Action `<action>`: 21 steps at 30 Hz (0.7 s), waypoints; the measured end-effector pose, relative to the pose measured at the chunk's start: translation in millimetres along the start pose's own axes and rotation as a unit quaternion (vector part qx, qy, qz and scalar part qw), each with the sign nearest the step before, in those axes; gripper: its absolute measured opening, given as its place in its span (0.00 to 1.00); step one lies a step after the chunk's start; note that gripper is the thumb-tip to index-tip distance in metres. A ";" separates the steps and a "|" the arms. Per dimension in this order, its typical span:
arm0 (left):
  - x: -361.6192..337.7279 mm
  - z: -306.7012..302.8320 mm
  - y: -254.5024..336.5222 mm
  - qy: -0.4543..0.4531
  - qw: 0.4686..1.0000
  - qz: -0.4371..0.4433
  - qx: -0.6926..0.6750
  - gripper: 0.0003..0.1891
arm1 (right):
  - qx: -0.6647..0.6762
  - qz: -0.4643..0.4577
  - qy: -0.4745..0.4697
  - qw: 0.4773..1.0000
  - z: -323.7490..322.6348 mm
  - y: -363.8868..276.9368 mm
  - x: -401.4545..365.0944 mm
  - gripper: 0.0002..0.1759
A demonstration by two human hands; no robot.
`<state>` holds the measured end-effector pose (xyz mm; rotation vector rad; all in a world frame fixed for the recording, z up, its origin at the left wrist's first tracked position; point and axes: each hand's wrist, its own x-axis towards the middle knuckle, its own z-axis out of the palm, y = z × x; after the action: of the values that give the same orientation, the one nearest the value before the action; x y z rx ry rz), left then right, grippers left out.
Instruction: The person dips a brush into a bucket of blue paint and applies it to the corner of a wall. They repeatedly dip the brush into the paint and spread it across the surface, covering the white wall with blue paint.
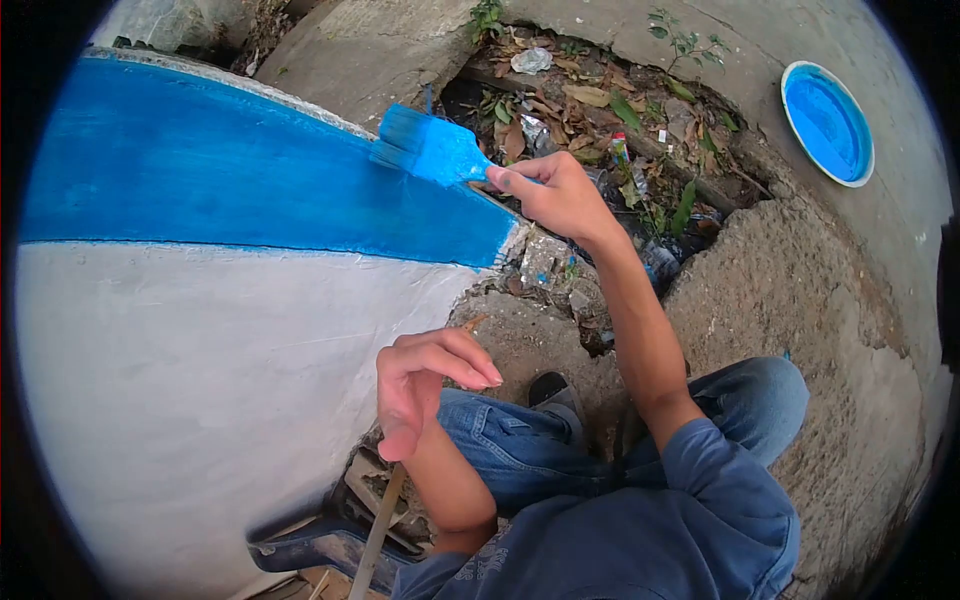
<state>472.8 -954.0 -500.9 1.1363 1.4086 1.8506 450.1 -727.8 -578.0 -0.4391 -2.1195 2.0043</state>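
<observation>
My right hand (pixel 558 195) grips a wide paintbrush (pixel 428 148) covered in blue paint. Its bristles rest on the upper edge of a blue painted band (pixel 220 170) on a curved concrete surface. Below the band the surface is white (pixel 200 380). My left hand (pixel 425 380) hangs loosely curled near the white part, above my knee, and holds nothing.
A white bowl of blue paint (pixel 828 122) sits on the concrete at the upper right. A ditch with dry leaves and litter (pixel 600 110) runs behind the brush. My jeans-clad legs (pixel 600 440) crouch on broken concrete. A wooden stick (pixel 378 535) lies by my feet.
</observation>
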 end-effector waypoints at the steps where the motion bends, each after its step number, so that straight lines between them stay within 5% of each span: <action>1: -0.9 1.1 0.2 0.001 1.000 0.000 -0.003 0.51 | 0.001 -0.003 -0.001 1.000 2.8 8.4 2.9 0.20; 3: -2.3 3.8 1.1 0.000 1.000 0.003 -0.003 0.51 | -0.049 -0.031 -0.008 0.998 12.4 43.2 11.3 0.21; 9: -2.1 6.7 2.9 -0.004 0.999 -0.025 0.031 0.49 | -0.105 0.094 -0.028 0.990 28.6 154.0 13.5 0.25; 11: -1.9 6.8 2.3 -0.004 0.999 -0.026 0.029 0.49 | -0.109 0.202 -0.029 0.973 25.6 163.3 9.7 0.26; 16: -1.2 7.8 1.0 -0.004 0.999 -0.031 0.019 0.49 | -0.223 0.294 -0.028 0.929 18.9 186.8 8.6 0.26; 19: -1.4 9.3 -0.9 -0.009 0.999 -0.031 0.016 0.49 | -0.323 0.254 0.055 0.910 35.3 190.0 -2.4 0.27; 21: -1.5 9.0 -1.3 -0.010 0.999 -0.031 0.018 0.49 | -0.301 0.263 0.026 0.916 39.8 181.7 -0.3 0.30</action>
<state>481.3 -950.4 -501.8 1.1138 1.4539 1.7728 451.9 -757.7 -761.5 -1.2591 -2.7767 1.4478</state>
